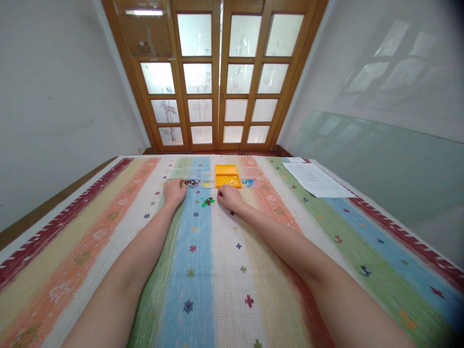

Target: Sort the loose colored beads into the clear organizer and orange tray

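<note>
Your left hand [175,191] is by the dark bits [192,183], right hand [229,197] seemingly hides some box [226,169] edge; can't tell either grip.

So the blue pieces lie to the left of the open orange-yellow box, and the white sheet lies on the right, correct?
Not quite: the head view shows the blue pieces to the right of the open orange-yellow box. The white sheet does lie on the right.

The striped, cloth-covered surface [192,290] is carrying an orange-yellow box [226,169], small green and dark-red pieces [205,203], and white paper [315,180].
</note>
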`<state>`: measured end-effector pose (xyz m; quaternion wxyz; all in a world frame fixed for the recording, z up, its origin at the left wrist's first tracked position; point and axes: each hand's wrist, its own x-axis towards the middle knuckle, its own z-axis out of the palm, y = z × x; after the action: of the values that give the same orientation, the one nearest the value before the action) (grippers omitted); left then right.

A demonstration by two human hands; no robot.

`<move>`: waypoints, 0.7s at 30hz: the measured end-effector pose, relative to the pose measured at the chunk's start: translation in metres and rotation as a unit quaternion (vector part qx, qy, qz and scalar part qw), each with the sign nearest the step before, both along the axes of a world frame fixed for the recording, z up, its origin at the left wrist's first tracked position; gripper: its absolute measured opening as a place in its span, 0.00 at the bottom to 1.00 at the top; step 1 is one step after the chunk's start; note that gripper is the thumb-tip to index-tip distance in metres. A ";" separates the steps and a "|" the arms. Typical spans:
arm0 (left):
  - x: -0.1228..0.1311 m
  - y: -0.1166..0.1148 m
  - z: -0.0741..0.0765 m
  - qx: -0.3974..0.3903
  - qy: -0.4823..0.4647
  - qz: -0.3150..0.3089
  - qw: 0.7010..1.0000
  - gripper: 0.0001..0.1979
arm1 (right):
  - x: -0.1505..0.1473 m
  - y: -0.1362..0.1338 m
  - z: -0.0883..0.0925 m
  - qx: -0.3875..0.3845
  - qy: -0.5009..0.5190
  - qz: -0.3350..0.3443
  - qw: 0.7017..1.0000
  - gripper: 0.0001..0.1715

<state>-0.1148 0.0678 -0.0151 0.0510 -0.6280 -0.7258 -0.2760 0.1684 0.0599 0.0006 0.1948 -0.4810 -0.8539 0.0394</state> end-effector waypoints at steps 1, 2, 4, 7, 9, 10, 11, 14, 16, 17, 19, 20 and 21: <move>0.000 0.000 0.001 0.005 0.002 -0.002 1.000 0.18 | 0.001 0.001 0.000 0.000 0.007 -0.002 1.000 0.08; 0.001 -0.001 0.001 0.012 0.004 -0.005 1.000 0.18 | 0.003 0.003 0.000 0.002 0.017 -0.002 1.000 0.08; 0.004 -0.002 0.002 0.031 0.007 -0.015 0.999 0.17 | 0.011 0.009 0.001 0.010 0.045 -0.004 0.999 0.08; 0.012 -0.004 0.004 0.057 0.018 -0.042 0.997 0.16 | 0.037 0.022 0.004 0.022 0.092 -0.036 0.995 0.08; 0.019 -0.005 0.005 0.063 0.027 -0.076 0.995 0.15 | 0.060 0.033 0.006 0.035 0.124 -0.076 0.989 0.08; 0.023 -0.006 0.006 0.062 0.032 -0.100 0.993 0.14 | 0.073 0.039 0.007 0.040 0.135 -0.101 0.985 0.08; 0.026 -0.007 0.006 0.057 0.038 -0.128 0.989 0.14 | 0.085 0.045 0.007 0.048 0.142 -0.127 0.981 0.08; 0.035 -0.009 0.007 0.039 0.059 -0.221 0.973 0.12 | 0.117 0.057 0.002 0.079 0.141 -0.206 0.965 0.11; 0.039 -0.010 0.008 0.029 0.070 -0.267 0.961 0.11 | 0.131 0.061 -0.004 0.070 0.118 -0.232 0.963 0.12; 0.040 -0.011 0.008 0.025 0.074 -0.285 0.955 0.11 | 0.136 0.061 -0.007 0.060 0.109 -0.242 0.962 0.13; 0.042 -0.012 0.009 0.018 0.082 -0.313 0.946 0.12 | 0.141 0.059 -0.012 0.044 0.099 -0.246 0.963 0.16; 0.043 -0.013 0.009 0.015 0.086 -0.323 0.942 0.12 | 0.141 0.056 -0.013 0.040 0.098 -0.240 0.965 0.17; 0.044 -0.014 0.009 0.013 0.090 -0.330 0.940 0.12 | 0.139 0.053 -0.012 0.040 0.096 -0.227 0.968 0.18</move>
<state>-0.0710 0.0541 -0.0059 0.0304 -0.8537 -0.4668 -0.2289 0.3076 0.1129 -0.0116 0.2995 -0.6477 -0.7005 0.0059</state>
